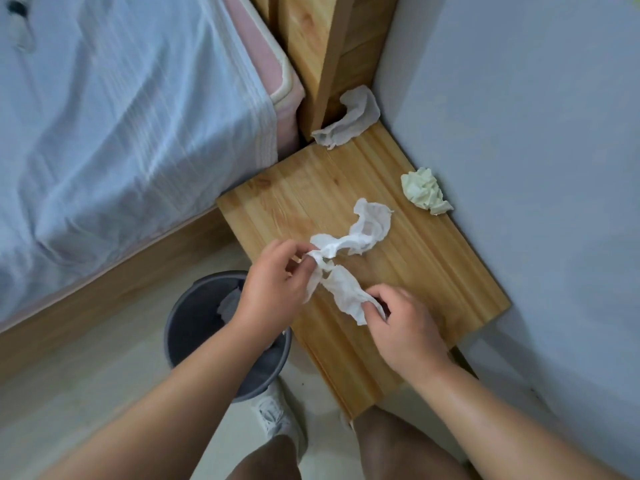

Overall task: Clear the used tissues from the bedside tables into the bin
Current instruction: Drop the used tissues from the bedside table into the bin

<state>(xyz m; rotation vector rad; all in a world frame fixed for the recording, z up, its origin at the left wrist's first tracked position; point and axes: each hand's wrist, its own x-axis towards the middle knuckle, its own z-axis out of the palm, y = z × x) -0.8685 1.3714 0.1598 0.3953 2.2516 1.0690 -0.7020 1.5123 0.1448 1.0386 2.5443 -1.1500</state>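
Observation:
A long white tissue (363, 233) lies twisted across the wooden bedside table (433, 271). My left hand (273, 289) pinches its middle near the table's left edge. My right hand (401, 323) pinches its near end. A second white tissue (349, 117) lies at the table's far corner against the headboard. A crumpled pale green tissue (424, 190) sits by the wall on the right. The grey bin (194, 320) stands on the floor left of the table, under my left forearm, with a white tissue inside.
The bed with a light blue sheet (121, 133) fills the left. The wooden headboard (322, 46) rises behind the table. A pale wall (536, 168) bounds the right side. My foot in a white shoe (277, 417) stands beside the bin.

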